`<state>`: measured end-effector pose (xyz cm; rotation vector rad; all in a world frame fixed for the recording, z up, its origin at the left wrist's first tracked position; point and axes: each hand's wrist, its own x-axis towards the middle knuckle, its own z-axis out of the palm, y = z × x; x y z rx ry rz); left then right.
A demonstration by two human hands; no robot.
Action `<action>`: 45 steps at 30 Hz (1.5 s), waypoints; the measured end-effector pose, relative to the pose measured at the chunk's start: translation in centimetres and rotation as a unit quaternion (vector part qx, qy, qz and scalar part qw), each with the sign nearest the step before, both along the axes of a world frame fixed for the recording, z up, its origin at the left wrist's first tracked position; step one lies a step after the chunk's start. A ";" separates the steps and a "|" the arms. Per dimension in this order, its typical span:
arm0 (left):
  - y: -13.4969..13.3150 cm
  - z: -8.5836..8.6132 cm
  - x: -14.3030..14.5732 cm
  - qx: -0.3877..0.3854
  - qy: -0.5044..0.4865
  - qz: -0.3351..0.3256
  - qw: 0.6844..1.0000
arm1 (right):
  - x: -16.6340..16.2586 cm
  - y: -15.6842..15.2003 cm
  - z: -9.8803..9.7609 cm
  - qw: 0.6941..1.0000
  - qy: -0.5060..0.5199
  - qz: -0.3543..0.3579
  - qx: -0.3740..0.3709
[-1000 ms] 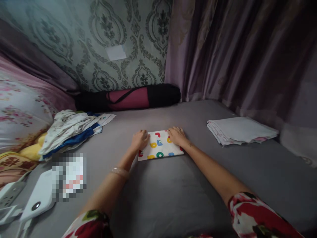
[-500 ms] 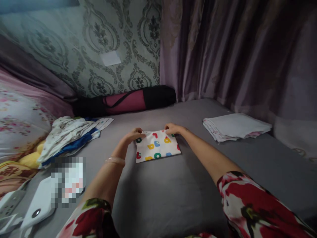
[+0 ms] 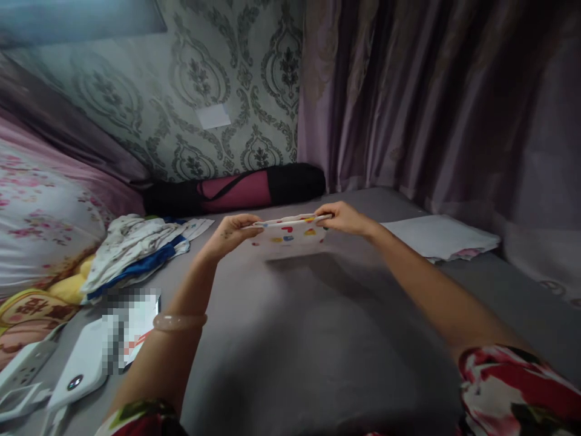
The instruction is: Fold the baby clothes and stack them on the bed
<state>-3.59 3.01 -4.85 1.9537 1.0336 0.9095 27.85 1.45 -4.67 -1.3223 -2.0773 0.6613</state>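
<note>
A folded white cloth (image 3: 290, 231) printed with colourful letters hangs above the grey bed, its shadow falling on the sheet below. My left hand (image 3: 236, 233) pinches its left corner between thumb and fingers. At the opposite corner, my right hand (image 3: 344, 218) grips it the same way. The cloth's upper edge shows several layers, and its front face tips away and looks slightly blurred.
On the right lies a stack of folded white cloths (image 3: 440, 236). To the left are crumpled clothes (image 3: 131, 248), a floral pillow (image 3: 40, 212), a white device (image 3: 84, 357) and a power strip (image 3: 27, 363). A black and maroon bag (image 3: 245, 189) lies along the wall.
Both hands have lifted the folded cloth off the bed, raising it up and away from me. Its printed face, flat on the sheet before, now hangs tilted in the air.
</note>
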 end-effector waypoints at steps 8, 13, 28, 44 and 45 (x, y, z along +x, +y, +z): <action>-5.7 -9.4 -1.8 0.059 0.196 -0.141 0.969 | 0.0 -8.0 -9.8 0.969 -0.172 0.131 0.117; -6.5 -9.9 -2.3 0.067 0.207 -0.062 0.974 | -0.4 -7.7 -10.4 0.984 -0.146 0.077 0.067; -1.4 -13.6 6.8 0.141 0.411 0.073 0.898 | -10.8 -2.2 -14.2 0.958 -0.258 -0.116 0.046; -0.9 -13.9 5.8 0.104 0.439 0.062 0.890 | -8.2 -2.3 -13.5 0.948 -0.273 -0.161 -0.032; -0.8 -13.9 5.5 0.106 0.440 0.065 0.889 | -7.9 -2.3 -13.5 0.947 -0.274 -0.165 -0.034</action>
